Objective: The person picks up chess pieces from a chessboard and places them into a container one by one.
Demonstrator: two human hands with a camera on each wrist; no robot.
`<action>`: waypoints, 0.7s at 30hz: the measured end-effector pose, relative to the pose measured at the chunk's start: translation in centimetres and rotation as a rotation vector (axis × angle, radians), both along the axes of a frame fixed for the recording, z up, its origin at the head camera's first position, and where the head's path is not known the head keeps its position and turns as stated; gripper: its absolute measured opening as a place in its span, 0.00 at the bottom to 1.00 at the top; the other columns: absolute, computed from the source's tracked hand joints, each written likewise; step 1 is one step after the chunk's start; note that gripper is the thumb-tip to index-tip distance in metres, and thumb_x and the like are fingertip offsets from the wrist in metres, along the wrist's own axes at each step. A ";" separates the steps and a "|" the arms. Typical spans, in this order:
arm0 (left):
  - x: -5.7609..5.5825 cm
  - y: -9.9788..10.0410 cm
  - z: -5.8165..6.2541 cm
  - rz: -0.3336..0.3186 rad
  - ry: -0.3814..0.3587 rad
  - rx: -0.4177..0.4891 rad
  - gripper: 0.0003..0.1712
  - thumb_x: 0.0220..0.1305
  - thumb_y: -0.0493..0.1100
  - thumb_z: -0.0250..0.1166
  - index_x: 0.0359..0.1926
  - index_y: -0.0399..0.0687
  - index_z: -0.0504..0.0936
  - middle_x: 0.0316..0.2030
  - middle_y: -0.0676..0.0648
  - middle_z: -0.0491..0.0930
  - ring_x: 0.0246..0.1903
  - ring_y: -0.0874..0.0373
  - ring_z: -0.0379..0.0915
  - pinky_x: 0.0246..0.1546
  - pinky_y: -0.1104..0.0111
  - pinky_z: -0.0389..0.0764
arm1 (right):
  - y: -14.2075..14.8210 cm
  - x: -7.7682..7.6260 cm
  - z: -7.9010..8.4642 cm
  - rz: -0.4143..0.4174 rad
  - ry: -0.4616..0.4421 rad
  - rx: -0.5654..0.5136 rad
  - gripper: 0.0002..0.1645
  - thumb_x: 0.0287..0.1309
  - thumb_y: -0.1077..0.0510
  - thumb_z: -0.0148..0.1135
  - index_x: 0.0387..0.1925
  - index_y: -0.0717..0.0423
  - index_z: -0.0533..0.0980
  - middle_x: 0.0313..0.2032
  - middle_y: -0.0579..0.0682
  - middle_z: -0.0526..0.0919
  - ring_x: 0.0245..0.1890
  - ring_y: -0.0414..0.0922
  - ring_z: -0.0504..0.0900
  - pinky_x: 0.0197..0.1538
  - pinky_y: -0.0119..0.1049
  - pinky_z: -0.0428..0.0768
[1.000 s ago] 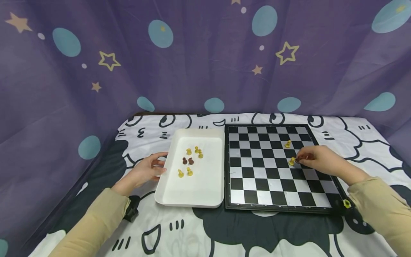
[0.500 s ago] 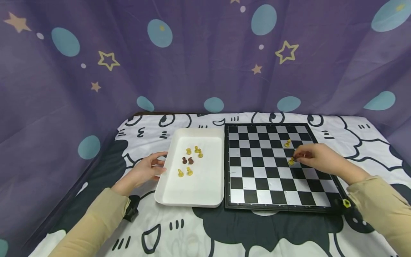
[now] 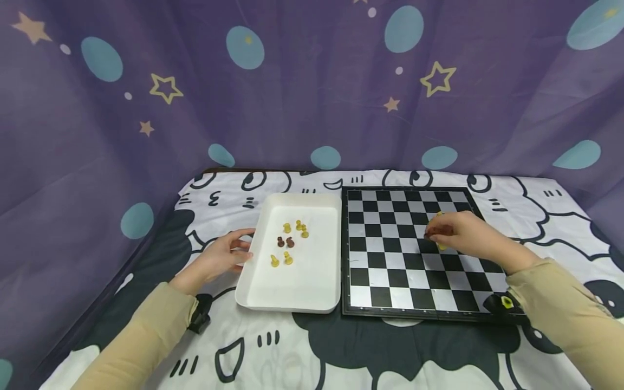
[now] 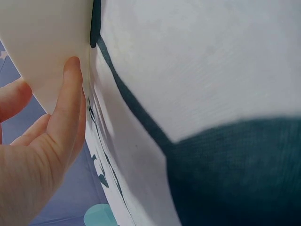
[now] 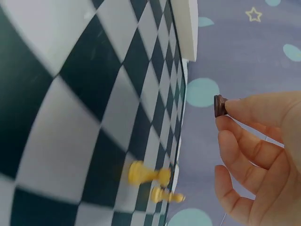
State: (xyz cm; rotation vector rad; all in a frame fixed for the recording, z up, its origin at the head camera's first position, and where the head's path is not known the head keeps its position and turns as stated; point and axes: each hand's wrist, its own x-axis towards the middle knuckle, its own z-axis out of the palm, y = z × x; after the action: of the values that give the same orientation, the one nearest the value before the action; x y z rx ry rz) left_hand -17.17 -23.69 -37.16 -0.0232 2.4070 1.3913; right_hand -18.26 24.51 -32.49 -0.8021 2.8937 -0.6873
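Note:
My right hand [image 3: 463,232] pinches a dark brown chess piece [image 5: 219,106] between thumb and forefinger, raised above the chessboard [image 3: 388,261]. In the right wrist view its flat round base faces away from the fingers. Two yellow chess pieces stand on the board; the nearer yellow piece [image 5: 146,174] and the farther one [image 5: 165,195] are mostly covered by the hand in the head view. At the left, my left hand [image 3: 221,258] touches the side of the white tray [image 3: 287,295], its fingers extended against the outer wall.
Inside the tray lie several yellow pieces [image 3: 288,258] and two brown pieces [image 3: 290,242]. Tray and board sit side by side on a patterned cloth [image 3: 273,352]. A purple curtain [image 3: 292,103] hangs behind the table.
My right hand has moved left over the board with the brown piece, away from beside the nearer yellow piece. The left hand and the tray stay where they were.

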 end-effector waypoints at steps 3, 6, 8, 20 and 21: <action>-0.1 -0.1 -0.1 0.007 -0.001 -0.009 0.37 0.67 0.34 0.57 0.73 0.46 0.53 0.57 0.32 0.67 0.48 0.47 0.76 0.43 0.57 0.82 | -1.1 -0.1 0.4 0.009 -0.003 0.012 0.08 0.56 0.66 0.62 0.38 0.58 0.81 0.32 0.46 0.85 0.28 0.37 0.78 0.30 0.33 0.76; -0.1 -0.1 -0.2 0.014 -0.005 -0.009 0.37 0.67 0.34 0.57 0.73 0.47 0.53 0.57 0.32 0.67 0.48 0.47 0.76 0.43 0.57 0.82 | -2.4 -0.2 0.8 0.026 -0.005 0.010 0.09 0.56 0.65 0.62 0.39 0.58 0.81 0.31 0.45 0.84 0.26 0.37 0.75 0.29 0.33 0.74; -0.1 -0.1 -0.1 0.012 -0.008 -0.007 0.37 0.67 0.34 0.57 0.73 0.47 0.53 0.57 0.32 0.67 0.48 0.47 0.76 0.43 0.57 0.82 | -3.3 -0.4 1.0 0.053 0.006 0.006 0.08 0.56 0.65 0.62 0.39 0.58 0.81 0.31 0.45 0.84 0.26 0.37 0.73 0.29 0.34 0.74; -0.1 -0.1 -0.1 0.007 -0.008 -0.003 0.37 0.67 0.34 0.57 0.73 0.47 0.53 0.57 0.32 0.67 0.48 0.46 0.76 0.43 0.57 0.82 | -8.5 -1.6 2.5 0.179 0.039 -0.090 0.08 0.58 0.65 0.62 0.40 0.57 0.81 0.35 0.48 0.85 0.34 0.40 0.81 0.39 0.39 0.81; -0.1 -0.1 -0.1 0.011 -0.008 -0.006 0.37 0.67 0.34 0.57 0.73 0.47 0.53 0.57 0.32 0.67 0.48 0.47 0.76 0.43 0.57 0.82 | -9.0 -1.7 2.6 0.182 0.042 -0.091 0.08 0.58 0.65 0.62 0.40 0.56 0.81 0.36 0.48 0.85 0.34 0.40 0.81 0.39 0.38 0.80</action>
State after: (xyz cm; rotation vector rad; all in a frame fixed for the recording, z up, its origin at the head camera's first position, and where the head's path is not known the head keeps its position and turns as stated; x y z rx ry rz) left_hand -17.26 -23.78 -37.29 -0.0434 2.4081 1.3868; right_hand -19.93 15.54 -29.88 -1.0871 2.7959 -0.7958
